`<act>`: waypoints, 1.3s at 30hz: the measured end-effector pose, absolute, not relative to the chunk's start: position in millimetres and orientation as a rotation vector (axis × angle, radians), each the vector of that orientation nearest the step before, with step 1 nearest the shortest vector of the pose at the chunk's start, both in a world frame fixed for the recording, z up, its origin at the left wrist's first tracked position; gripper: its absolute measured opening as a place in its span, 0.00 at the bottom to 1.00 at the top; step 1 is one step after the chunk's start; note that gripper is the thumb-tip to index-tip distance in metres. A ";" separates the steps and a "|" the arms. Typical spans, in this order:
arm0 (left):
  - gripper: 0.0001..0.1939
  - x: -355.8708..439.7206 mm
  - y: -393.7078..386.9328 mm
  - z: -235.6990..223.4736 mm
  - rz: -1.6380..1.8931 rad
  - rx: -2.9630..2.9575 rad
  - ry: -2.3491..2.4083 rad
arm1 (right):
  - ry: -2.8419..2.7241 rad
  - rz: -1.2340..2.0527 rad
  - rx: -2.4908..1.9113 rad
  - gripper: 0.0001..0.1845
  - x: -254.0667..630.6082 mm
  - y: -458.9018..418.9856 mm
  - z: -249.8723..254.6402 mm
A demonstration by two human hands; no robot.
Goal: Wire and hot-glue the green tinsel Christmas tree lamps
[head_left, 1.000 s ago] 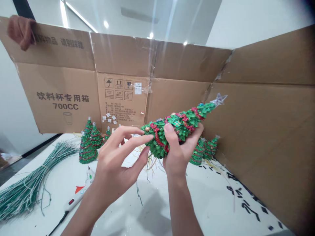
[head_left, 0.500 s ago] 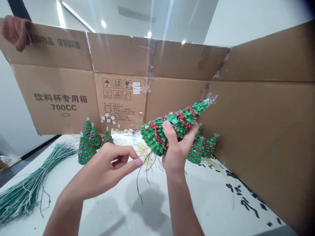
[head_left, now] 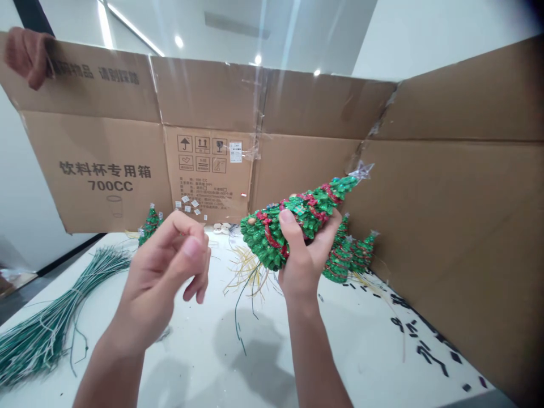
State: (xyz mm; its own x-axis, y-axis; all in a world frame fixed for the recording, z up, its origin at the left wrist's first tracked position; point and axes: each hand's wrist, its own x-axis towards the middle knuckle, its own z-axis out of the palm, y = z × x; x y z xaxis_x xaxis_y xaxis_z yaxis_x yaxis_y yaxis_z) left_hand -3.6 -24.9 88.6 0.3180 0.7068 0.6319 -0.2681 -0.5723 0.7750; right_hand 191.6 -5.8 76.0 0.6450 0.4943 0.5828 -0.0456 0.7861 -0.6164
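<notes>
My right hand (head_left: 301,258) is wrapped around a small decorated Christmas tree (head_left: 264,243), thumb across its front. It is tilted, its base to the left and its clear star (head_left: 361,170) up to the right. Green foil, red garland and small ornaments cover it. Left of the base, apart from it, is my left hand (head_left: 168,269), its fingers curled and the thumb against the index finger. Whether anything is pinched there I cannot make out. Thin green wires (head_left: 238,317) show below the base, in front of yellow strands (head_left: 243,262) on the white table (head_left: 204,351).
A bundle of green wires (head_left: 63,311) lies at the left. Several small trees (head_left: 340,263) stand at the right; another tree (head_left: 148,222) is partly behind my left hand. Cardboard panels (head_left: 310,164) wall the back and right. Black scraps (head_left: 425,351) line the right edge.
My left hand has moved left and up, away from the tree's base, and turned, now covering some small trees. My right hand and the held tree have barely shifted.
</notes>
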 end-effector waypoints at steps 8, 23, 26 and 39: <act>0.10 14.2 -19.3 80.6 1.342 2.219 0.973 | -0.846 0.330 -0.612 0.31 188.9 -8.6 76.5; 0.13 32.0 -22.9 80.5 1.427 1.830 0.805 | -0.888 0.201 -0.608 0.30 187.5 -14.0 82.5; 0.12 30.4 -21.4 80.1 1.417 1.820 0.795 | -0.903 0.166 -0.612 0.29 187.5 -14.6 83.8; 0.11 19.9 -14.1 91.9 1.544 1.257 0.329 | -0.864 0.267 -0.623 0.32 199.0 -8.5 78.9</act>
State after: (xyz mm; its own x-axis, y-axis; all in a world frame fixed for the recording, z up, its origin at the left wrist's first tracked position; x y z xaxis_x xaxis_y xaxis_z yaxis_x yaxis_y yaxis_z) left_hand 19.9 -14.1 91.9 0.1238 0.8354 0.5356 -0.5448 -0.3939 0.7403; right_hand 199.0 -8.5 78.9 0.6308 0.4597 0.6251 0.0264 0.7924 -0.6094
